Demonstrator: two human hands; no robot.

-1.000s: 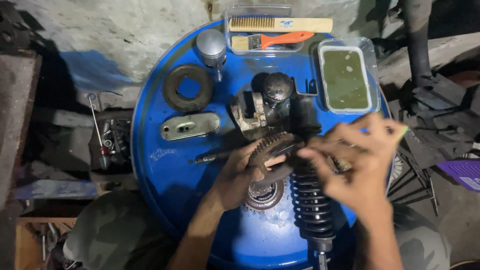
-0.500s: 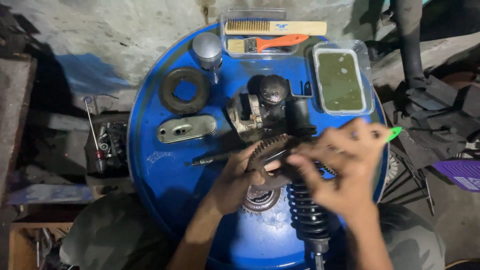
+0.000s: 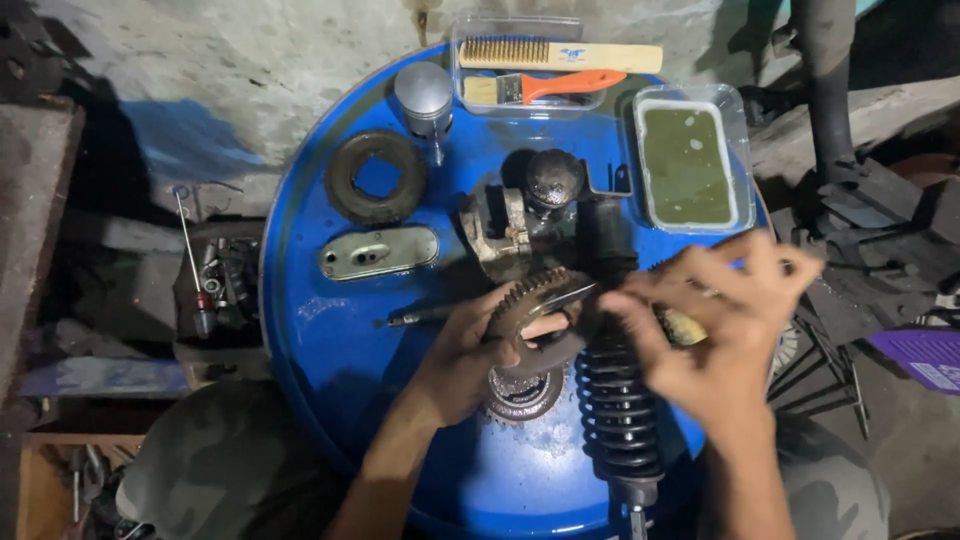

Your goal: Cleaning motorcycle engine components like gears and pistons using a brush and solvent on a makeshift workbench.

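My left hand [image 3: 462, 362] grips a rusty toothed gear [image 3: 528, 297] held on edge above the blue drum top [image 3: 320, 340]. My right hand [image 3: 720, 335], blurred, is closed on a small brush-like tool with a yellowish end [image 3: 683, 326] pressed at the gear's right side. Under the hands lie a second gear [image 3: 522, 393] and a black coil-spring shock absorber [image 3: 620, 415].
On the drum lie a rubber ring [image 3: 377, 177], a piston [image 3: 424, 98], a metal cover plate [image 3: 378, 252], a grimy engine part [image 3: 520, 215] and a thin rod [image 3: 420, 317]. A tray of greenish liquid [image 3: 688, 165] and a clear tray [image 3: 480, 25] holding brushes sit at the back. Scrap parts surround the drum.
My right hand has shifted slightly left and down against the gear, and the tool's green tip no longer shows. My left hand keeps hold of the gear.
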